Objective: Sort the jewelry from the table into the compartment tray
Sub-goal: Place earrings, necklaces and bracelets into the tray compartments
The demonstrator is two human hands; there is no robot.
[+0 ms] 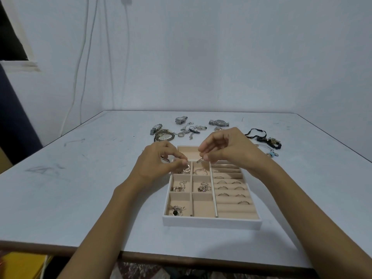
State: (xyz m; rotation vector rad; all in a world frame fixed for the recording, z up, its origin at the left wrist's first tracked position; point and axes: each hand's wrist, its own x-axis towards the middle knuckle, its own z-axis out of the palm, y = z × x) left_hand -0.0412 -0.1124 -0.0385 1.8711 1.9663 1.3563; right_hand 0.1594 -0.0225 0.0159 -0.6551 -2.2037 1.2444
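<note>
The left hand (pixel 161 163) is pinching a heart-shaped pendant (pixel 187 169) by its top between thumb and forefinger, its other fingers curling loosely, and the pendant is hanging over the upper left small compartment of the compartment tray (pixel 211 222). The right hand (pixel 227 151) is pinching a small silver piece (pixel 199 160) between thumb and forefinger, just above the neighbouring compartment, where a thin gold chain (pixel 200 171) is already lying. The two pinches are hovering near each other without touching. Rings (pixel 222 187) are sitting in the padded slots along the tray's right side, and tangled pieces are lying in several of the small squares. Beyond the tray, on the table (pixel 80 198), three watches (pixel 219 122), a heap of silver chains (pixel 189 130) and a black bracelet (pixel 261 137) are waiting unsorted
</note>
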